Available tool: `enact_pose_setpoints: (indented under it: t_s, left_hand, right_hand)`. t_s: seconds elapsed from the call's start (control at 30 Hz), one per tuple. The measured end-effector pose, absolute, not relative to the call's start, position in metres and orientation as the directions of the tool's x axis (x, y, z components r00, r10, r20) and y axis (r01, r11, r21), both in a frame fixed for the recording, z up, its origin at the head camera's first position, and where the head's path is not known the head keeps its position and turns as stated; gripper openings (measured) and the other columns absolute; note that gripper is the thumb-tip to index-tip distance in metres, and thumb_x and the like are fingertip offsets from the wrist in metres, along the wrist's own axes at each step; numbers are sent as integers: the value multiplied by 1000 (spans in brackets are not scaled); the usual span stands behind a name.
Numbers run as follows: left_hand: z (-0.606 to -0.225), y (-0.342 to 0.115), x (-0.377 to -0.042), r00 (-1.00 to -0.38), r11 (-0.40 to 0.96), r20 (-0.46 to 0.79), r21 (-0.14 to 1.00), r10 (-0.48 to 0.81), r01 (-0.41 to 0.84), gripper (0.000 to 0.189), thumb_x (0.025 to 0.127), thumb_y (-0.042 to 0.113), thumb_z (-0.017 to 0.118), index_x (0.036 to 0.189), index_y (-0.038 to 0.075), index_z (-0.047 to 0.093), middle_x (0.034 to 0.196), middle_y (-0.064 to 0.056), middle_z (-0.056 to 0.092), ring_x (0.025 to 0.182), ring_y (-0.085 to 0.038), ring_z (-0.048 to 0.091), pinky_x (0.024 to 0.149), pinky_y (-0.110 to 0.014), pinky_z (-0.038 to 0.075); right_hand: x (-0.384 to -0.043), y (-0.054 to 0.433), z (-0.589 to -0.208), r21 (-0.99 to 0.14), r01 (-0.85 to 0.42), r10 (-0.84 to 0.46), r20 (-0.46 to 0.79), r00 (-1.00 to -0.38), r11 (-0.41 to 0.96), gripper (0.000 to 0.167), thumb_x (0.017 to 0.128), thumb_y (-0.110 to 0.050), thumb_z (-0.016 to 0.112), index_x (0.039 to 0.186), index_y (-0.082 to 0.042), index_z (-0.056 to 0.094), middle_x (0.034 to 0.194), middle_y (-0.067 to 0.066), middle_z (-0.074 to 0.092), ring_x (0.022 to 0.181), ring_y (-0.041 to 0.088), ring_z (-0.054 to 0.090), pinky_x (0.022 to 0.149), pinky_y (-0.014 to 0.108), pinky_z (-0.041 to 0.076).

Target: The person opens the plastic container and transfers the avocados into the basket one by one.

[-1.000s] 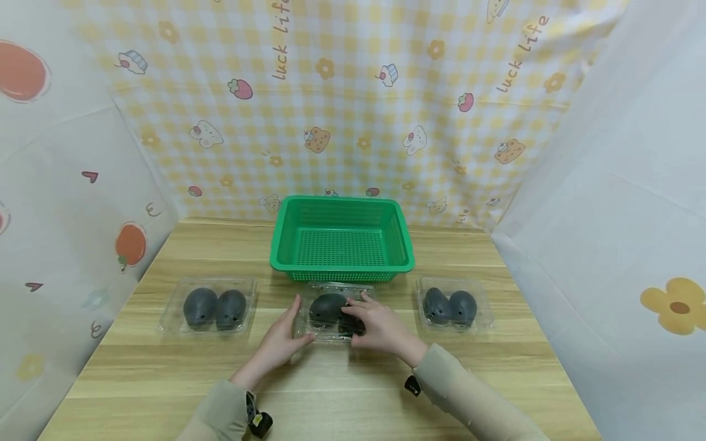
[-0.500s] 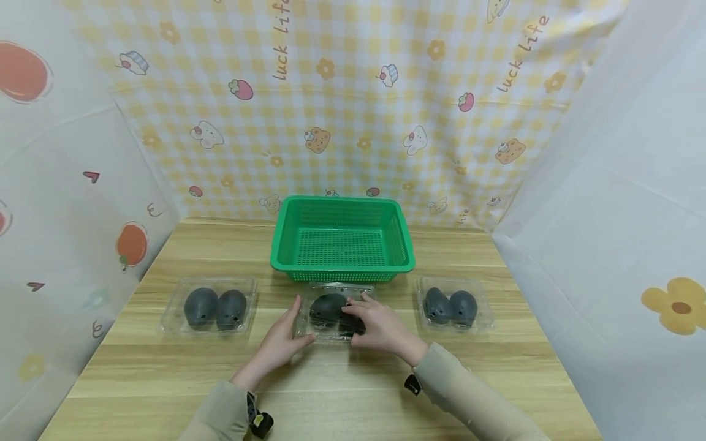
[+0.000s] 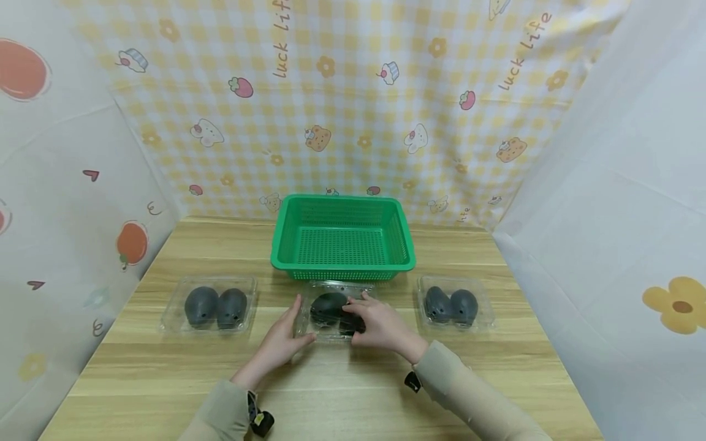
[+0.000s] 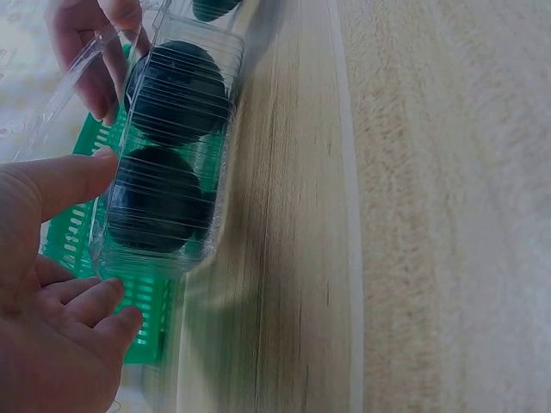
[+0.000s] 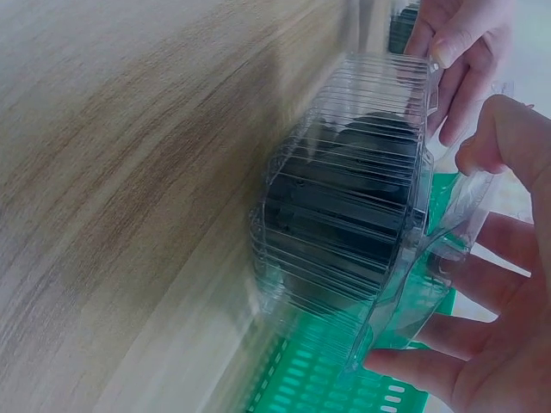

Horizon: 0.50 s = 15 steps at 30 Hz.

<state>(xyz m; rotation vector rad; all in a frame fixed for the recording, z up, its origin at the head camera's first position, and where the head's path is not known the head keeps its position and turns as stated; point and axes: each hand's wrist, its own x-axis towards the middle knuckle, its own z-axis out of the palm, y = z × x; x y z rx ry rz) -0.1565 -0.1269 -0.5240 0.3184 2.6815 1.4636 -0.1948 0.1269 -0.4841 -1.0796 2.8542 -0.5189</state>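
Observation:
A clear plastic clamshell box point(image 3: 337, 286) sits mid-table with dark egg-shaped items point(image 3: 328, 308), like avocados, inside. My left hand point(image 3: 280, 340) spans its left end, thumb on the front rim and fingers along the side. At the right end, my right hand point(image 3: 384, 327) reaches over the box and partly covers one dark item. In the right wrist view, the thumb and fingers of that hand hold the thin clear lid point(image 5: 456, 228), which slants away from the ribbed base. The left wrist view shows two dark items point(image 4: 155, 198) through the ribbed wall.
Directly behind the box stands a green slotted basket point(image 3: 342, 267), nothing in it. Two more clear boxes flank the middle one: a left box point(image 3: 172, 312) and a right box point(image 3: 485, 315), each with two dark items. A patterned cloth point(image 3: 353, 104) hangs behind the wooden table point(image 3: 331, 398).

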Motion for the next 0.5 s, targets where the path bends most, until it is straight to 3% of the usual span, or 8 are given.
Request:
enact_pose_setpoints:
  t_s: [0.5]
  left_hand:
    - [-524, -127, -157, -973, 539, 41, 827, 227, 161, 94, 84, 15, 75, 152, -4, 12, 156, -22, 15, 139, -41, 23, 112, -51, 20]
  right_hand:
    - [-197, 126, -479, -345, -631, -658, 50, -751, 694, 57, 76, -25, 71, 131, -14, 62, 138, 9, 53, 129, 40, 44, 100, 49, 44]
